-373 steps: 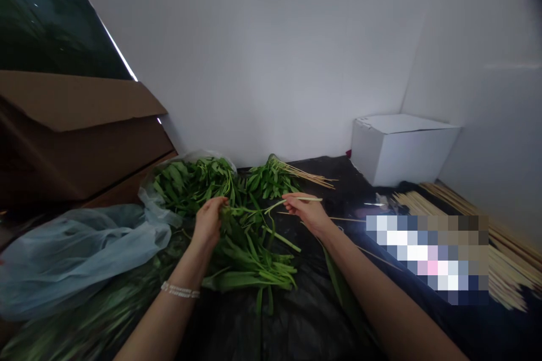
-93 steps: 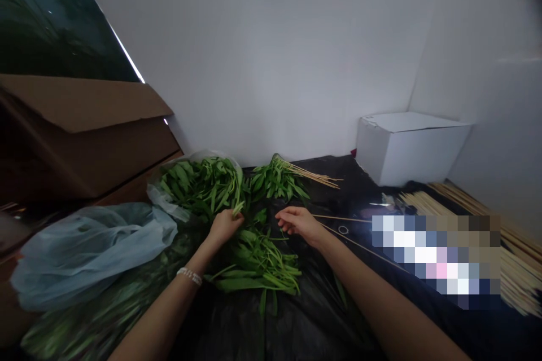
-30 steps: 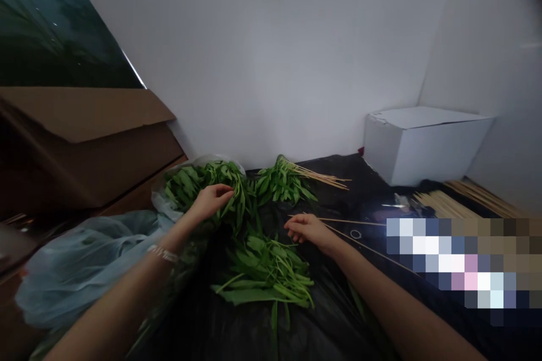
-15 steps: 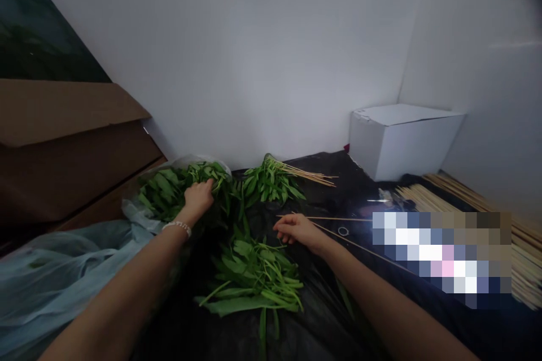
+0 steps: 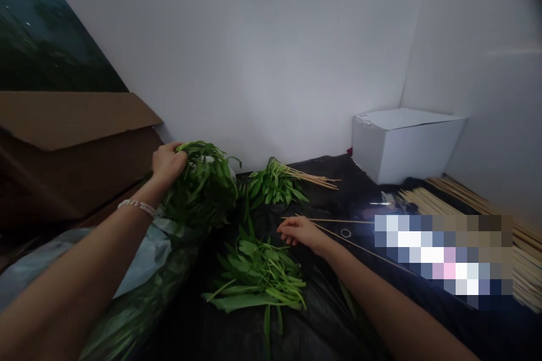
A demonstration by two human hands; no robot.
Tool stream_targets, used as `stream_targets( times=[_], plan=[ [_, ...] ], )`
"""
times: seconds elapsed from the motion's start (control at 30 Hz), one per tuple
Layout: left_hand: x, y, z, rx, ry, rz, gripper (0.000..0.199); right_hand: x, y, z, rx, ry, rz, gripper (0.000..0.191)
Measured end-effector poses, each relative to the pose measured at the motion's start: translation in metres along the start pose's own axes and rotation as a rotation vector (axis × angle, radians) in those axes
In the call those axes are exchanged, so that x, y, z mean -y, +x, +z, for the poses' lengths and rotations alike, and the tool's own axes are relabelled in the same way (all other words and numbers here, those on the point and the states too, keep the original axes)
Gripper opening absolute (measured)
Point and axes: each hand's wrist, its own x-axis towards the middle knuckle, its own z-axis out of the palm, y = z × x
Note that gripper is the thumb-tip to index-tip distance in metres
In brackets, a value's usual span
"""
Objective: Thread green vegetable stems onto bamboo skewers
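Observation:
My left hand (image 5: 169, 162), with a beaded bracelet at the wrist, is closed on a bunch of leafy greens (image 5: 199, 186) at the plastic bag. My right hand (image 5: 298, 232) hovers over the black sheet with its fingers curled; whether it holds anything is too small to tell. Two thin sticks (image 5: 347, 220) run from beside it to the right. Below it lies a loose pile of green leaves and stems (image 5: 262, 276). Behind, a bundle of greens (image 5: 277, 180) on several skewers rests near the wall.
A brown cardboard box (image 5: 84, 166) stands on the left, above the pale plastic bag (image 5: 146, 259). A white box (image 5: 406, 144) is at the back right. Many bamboo sticks (image 5: 440, 206) lie on the right, and a small ring (image 5: 346, 233) is on the black sheet.
My left hand has moved left and up, and the greens in the bag are lifted with it. The bag has shifted, uncovering more stems. My right hand has stayed about where it was.

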Motion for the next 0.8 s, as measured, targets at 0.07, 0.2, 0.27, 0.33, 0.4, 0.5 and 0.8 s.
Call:
stream_targets(
  times=[0.07,0.2,0.27,0.33,0.4,0.5,0.8],
  plan=[
    [-0.014,-0.002,-0.011,-0.019,-0.077,0.107,0.041,0.002,0.0,0.0,-0.004,0.008,0.01,0.014],
    [-0.05,-0.011,-0.032,-0.039,-0.251,0.289,0.039,0.007,-0.003,0.0,-0.023,0.071,0.026,0.015],
    [-0.07,-0.018,-0.038,-0.011,-0.324,0.321,0.039,0.011,-0.004,0.0,-0.037,0.151,0.042,0.02],
    [-0.09,-0.026,-0.04,0.01,-0.386,0.377,0.04,0.016,-0.005,-0.003,-0.024,0.278,0.068,0.034],
    [-0.108,-0.035,-0.039,0.03,-0.432,0.478,0.04,0.024,-0.006,-0.01,-0.006,0.432,0.086,0.052],
    [-0.124,-0.05,-0.03,-0.04,-0.439,0.631,0.036,0.037,-0.009,-0.029,-0.061,0.606,0.053,0.061],
    [-0.047,-0.127,0.077,0.179,0.072,0.925,0.064,0.04,-0.005,-0.08,-0.491,0.504,-0.068,0.03]
  ],
)
